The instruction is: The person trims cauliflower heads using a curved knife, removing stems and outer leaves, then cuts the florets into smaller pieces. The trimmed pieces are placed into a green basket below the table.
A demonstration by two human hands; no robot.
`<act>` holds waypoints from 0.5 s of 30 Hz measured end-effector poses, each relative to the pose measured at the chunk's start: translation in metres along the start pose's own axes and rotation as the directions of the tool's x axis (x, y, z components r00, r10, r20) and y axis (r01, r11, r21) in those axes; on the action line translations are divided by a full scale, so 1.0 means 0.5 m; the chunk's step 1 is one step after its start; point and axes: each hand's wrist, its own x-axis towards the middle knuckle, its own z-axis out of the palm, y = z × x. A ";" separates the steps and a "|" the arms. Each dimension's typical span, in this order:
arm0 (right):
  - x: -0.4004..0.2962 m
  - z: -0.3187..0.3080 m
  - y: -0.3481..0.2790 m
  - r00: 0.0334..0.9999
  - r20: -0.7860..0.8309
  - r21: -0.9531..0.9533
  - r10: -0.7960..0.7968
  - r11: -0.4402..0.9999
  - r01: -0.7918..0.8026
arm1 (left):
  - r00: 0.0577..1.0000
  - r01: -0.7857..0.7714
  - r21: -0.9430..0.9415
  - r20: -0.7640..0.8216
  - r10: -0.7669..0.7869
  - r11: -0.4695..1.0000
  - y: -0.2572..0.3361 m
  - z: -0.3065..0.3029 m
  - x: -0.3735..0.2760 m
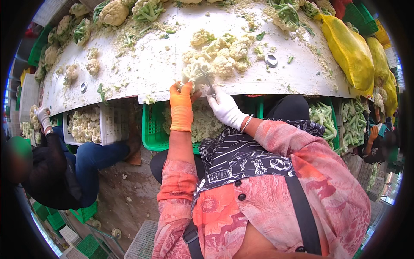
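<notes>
My left hand, in an orange knit glove, grips a piece of cauliflower by its stem end at the table's near edge. In a white glove, my right hand is closed around a small knife, whose blade lies against that piece. Just beyond both hands, a pile of cut cauliflower florets rests on the white tabletop. Below the edge, a green plastic crate partly under my forearms holds more florets.
Whole cauliflower heads line the far side. Yellow mesh sacks lean at the right. A round metal fitting sits in the tabletop. At left, a co-worker sits beside a white crate of florets. Cut stems fill a crate at right.
</notes>
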 end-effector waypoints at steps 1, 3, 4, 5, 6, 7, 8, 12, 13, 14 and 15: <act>-0.001 -0.001 0.001 1.000 0.014 0.002 0.001 1.000 -0.001 | 1.000 -0.005 0.007 0.006 0.005 1.000 -0.003 -0.002 0.000; -0.002 -0.006 -0.002 0.999 0.040 0.007 0.003 1.000 -0.003 | 1.000 -0.015 0.021 0.019 0.014 1.000 -0.009 -0.003 0.000; -0.002 -0.006 -0.006 0.999 0.037 0.005 0.007 1.000 -0.008 | 1.000 -0.014 0.020 0.014 0.014 1.000 -0.009 -0.001 -0.001; -0.003 -0.005 -0.012 0.999 0.034 0.003 0.012 1.000 -0.013 | 1.000 -0.013 0.018 0.008 0.013 1.000 -0.008 0.000 -0.001; -0.004 -0.004 -0.016 0.999 0.031 0.003 0.017 1.000 -0.017 | 1.000 -0.013 0.018 0.003 0.012 1.000 -0.005 0.002 -0.002; -0.003 -0.003 -0.012 0.999 0.033 -0.007 0.004 1.000 -0.003 | 1.000 -0.012 0.014 0.006 0.012 1.000 -0.008 0.001 0.000; -0.001 0.000 -0.004 0.999 0.035 -0.017 -0.010 1.000 0.010 | 1.000 -0.012 0.011 0.010 0.012 1.000 -0.013 -0.003 0.003; 0.018 0.000 0.004 0.995 0.057 0.004 -0.086 0.996 0.086 | 1.000 -0.011 0.006 0.012 0.011 1.000 -0.008 -0.005 0.003; 0.021 -0.001 0.007 0.993 0.062 0.002 -0.099 0.995 0.099 | 1.000 -0.015 0.010 0.019 0.015 1.000 -0.008 -0.006 0.004; 0.024 0.000 0.011 0.991 0.067 0.000 -0.112 0.994 0.112 | 0.999 -0.020 0.013 0.026 0.019 1.000 -0.010 -0.008 0.006; 0.027 -0.002 0.010 0.990 0.072 -0.002 -0.124 0.992 0.124 | 0.999 -0.023 0.016 0.032 0.023 1.000 -0.011 -0.009 0.006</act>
